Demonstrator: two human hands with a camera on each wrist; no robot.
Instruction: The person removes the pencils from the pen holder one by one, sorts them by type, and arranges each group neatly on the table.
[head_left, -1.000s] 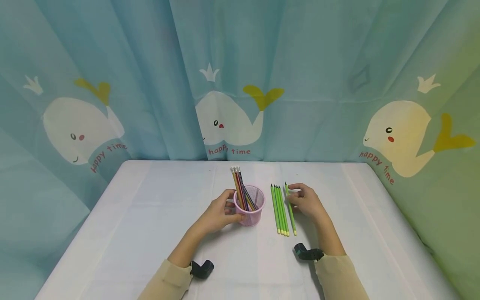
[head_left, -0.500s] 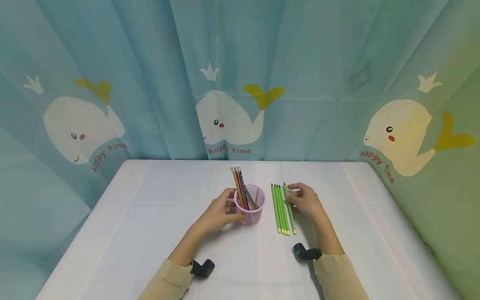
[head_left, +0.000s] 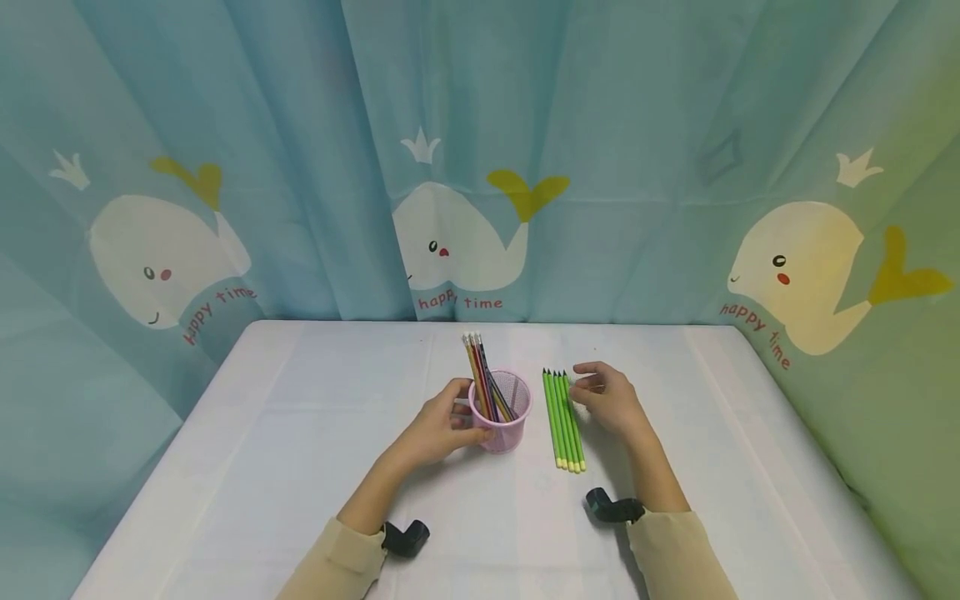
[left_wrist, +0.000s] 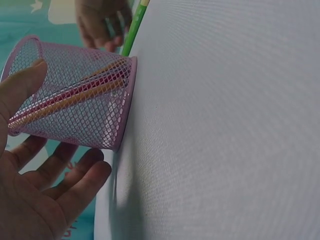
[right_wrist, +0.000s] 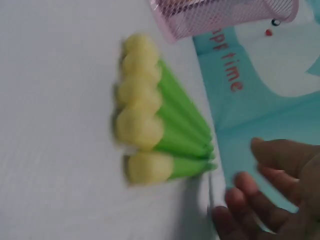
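Note:
My left hand (head_left: pixel 433 429) holds a pink mesh pencil cup (head_left: pixel 507 437) upright on the table, thumb on the near side and fingers round its left and far side. Several pencils (head_left: pixel 477 375) with eraser ends up lean left inside the cup. To the cup's right, several green pencils (head_left: pixel 564 425) lie side by side, dark points away from me and pale yellow ends towards me. At their right edge is my right hand (head_left: pixel 609 402), its fingers loosely bent. The right wrist view shows a gap between these fingers and the pencils (right_wrist: pixel 182 130).
A white cloth covers the table (head_left: pixel 300 467), whose far edge meets a blue curtain (head_left: pixel 637 125) printed with whales. Each wrist wears a black camera mount, the left one (head_left: pixel 405 538) and the right one (head_left: pixel 613 505) both low over the table.
The rightmost green pencil, which stood slightly apart under my right fingers, has moved left against the others. My right fingers have let go of it. The left hand and the cup stay put.

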